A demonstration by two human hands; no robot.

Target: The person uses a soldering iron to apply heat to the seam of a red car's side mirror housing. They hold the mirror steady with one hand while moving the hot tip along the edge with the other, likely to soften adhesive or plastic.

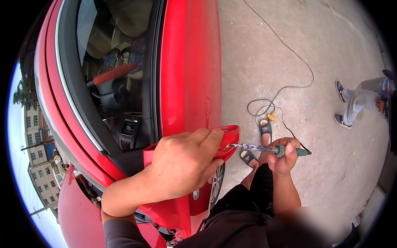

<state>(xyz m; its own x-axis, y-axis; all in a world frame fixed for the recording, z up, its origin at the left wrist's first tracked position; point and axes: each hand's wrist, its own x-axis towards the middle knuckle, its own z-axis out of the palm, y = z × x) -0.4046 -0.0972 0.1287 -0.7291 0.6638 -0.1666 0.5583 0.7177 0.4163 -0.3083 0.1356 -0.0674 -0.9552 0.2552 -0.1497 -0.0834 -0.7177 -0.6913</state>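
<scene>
A red car side mirror housing (232, 134) juts out from the front of the car door's window. My left hand (182, 161) is closed over it from above, with the fingers curled round its outer end. In my right hand (285, 155) is a soldering iron (254, 147) with a green handle and a metal shaft, gripped between thumb and fingers. Its tip points left and meets the outer end of the housing, by a small yellowish spot (227, 146). The part of the housing under my left palm is hidden.
The red car door (190, 74) and side window run along the left. A dark cord (306, 62) loops over the concrete floor, with a yellow piece (271, 116) beside my sandalled foot (264, 128). Another person's legs (355, 103) stand at the right.
</scene>
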